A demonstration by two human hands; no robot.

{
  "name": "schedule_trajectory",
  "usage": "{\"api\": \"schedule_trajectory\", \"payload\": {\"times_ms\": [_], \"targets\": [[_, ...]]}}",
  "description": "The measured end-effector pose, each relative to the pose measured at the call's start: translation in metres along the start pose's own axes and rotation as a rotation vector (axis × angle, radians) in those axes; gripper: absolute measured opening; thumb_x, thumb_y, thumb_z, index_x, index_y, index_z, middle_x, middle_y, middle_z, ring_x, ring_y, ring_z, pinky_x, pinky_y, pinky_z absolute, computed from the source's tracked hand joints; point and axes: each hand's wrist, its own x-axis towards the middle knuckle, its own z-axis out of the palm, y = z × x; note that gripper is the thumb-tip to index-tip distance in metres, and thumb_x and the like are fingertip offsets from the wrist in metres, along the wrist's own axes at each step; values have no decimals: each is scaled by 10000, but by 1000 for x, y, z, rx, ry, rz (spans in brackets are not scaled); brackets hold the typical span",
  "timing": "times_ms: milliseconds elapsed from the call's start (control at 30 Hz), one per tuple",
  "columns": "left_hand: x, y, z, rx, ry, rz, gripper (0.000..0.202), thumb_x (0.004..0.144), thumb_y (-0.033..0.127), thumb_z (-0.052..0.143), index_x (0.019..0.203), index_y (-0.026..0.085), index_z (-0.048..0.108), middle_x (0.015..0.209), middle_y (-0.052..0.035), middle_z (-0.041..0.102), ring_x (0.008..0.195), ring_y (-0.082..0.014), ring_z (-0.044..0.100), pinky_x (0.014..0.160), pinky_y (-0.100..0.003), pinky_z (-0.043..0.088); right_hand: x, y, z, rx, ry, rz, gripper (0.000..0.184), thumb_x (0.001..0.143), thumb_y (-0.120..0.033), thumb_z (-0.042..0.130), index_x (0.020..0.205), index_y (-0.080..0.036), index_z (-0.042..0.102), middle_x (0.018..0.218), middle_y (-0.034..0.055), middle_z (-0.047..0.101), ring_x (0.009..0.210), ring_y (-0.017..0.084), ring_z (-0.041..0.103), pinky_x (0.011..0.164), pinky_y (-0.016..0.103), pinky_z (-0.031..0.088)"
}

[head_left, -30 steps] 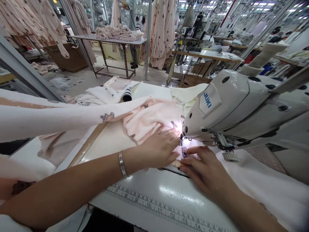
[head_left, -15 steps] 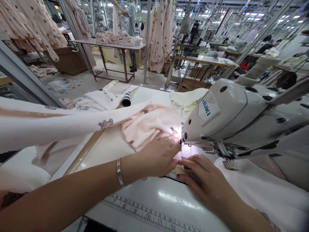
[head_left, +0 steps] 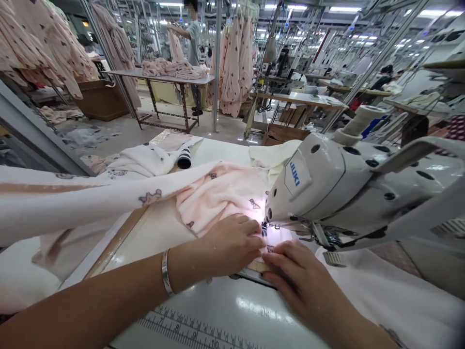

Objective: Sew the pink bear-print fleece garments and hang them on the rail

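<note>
In the head view, the left hand (head_left: 232, 245) lies palm down on the pink fabric (head_left: 218, 194), its fingers pressed together and flat, the tips just beside the needle (head_left: 264, 228) of the white sewing machine (head_left: 345, 189). The right hand (head_left: 298, 276) rests flat close beside it, fingers stretched out and together, holding the fabric's edge down in front of the needle; neither hand pinches anything. The fabric sits at the middle of the desk (head_left: 225, 310), bunched behind the left hand, with a long stretch running off over the desk's left edge. A silver bracelet (head_left: 166, 273) circles the left wrist. Ruler markings (head_left: 189, 327) run along the desk's near edge. Toward the far edge lie a white garment (head_left: 141, 160), a striped roll (head_left: 184, 157) and a cream cloth (head_left: 272, 155).
</note>
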Motion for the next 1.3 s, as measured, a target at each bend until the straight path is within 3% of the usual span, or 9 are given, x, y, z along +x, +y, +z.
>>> {"api": "schedule_trajectory", "payload": {"times_ms": [233, 300, 433, 500, 667, 833, 933, 1133, 1300], "targets": [[1, -1, -3, -15, -44, -9, 222, 931, 229, 426, 996, 183, 633, 994, -62, 583, 912, -181, 514, 842, -337, 412, 0, 0, -2, 88, 10, 55, 234, 895, -265, 503, 1096, -218, 611, 990, 81, 607, 843, 193, 617, 760, 380, 524], [1, -2, -3, -14, -55, -5, 226, 934, 241, 424, 983, 182, 637, 999, -63, 583, 908, -183, 513, 842, -341, 410, 1, 5, -2, 237, 32, 181, 229, 869, -316, 542, 1058, -243, 649, 983, 66, 639, 862, 197, 630, 780, 371, 523], [1, -2, -2, -4, -59, -7, 230, 940, 253, 423, 973, 184, 640, 1021, -64, 582, 908, -180, 512, 851, -338, 407, 3, 21, -3, 491, 309, 561, 320, 854, -463, 499, 934, -213, 682, 833, 56, 692, 750, 212, 664, 685, 361, 552], [1, -3, -1, -2, -62, -5, 227, 938, 245, 423, 980, 186, 638, 1017, -63, 583, 903, -176, 513, 851, -334, 409, 4, 24, -4, 489, 357, 616, 365, 882, -469, 437, 892, -197, 681, 786, 55, 695, 693, 202, 663, 652, 348, 553], [2, -1, -3, 35, -62, -7, 227, 938, 257, 426, 979, 191, 639, 1013, -55, 584, 901, -178, 505, 846, -337, 410, 1, 17, -8, 345, 253, 536, 276, 814, -465, 570, 881, -236, 708, 881, 52, 692, 864, 240, 637, 764, 378, 516], [2, 5, -6, 120, -80, 86, 208, 902, 171, 446, 868, 167, 651, 917, -54, 600, 833, -175, 476, 807, -326, 409, -4, 11, -5, -88, 121, 127, 262, 890, -334, 507, 1073, -222, 656, 961, 79, 665, 964, 251, 576, 780, 406, 485], [3, 5, -5, 124, -84, 119, 197, 895, 165, 459, 871, 170, 654, 907, -48, 609, 805, -167, 477, 778, -313, 417, -3, 9, -5, -157, 70, 10, 233, 904, -281, 494, 1068, -202, 640, 981, 83, 647, 944, 229, 572, 762, 380, 475], [4, -4, -3, 163, -75, 111, 252, 939, 231, 413, 929, 190, 661, 980, -59, 608, 806, -167, 486, 752, -311, 423, 0, 9, -6, -213, 46, 16, 280, 923, -305, 456, 1130, -240, 632, 984, 79, 639, 978, 261, 547, 815, 442, 444], [6, -7, -2, 196, -72, 117, 284, 960, 265, 381, 937, 199, 657, 998, -54, 600, 795, -158, 483, 744, -303, 414, -2, 11, -11, -207, 55, 113, 291, 929, -362, 435, 1145, -253, 596, 1005, 54, 657, 972, 254, 565, 743, 381, 457]]}}
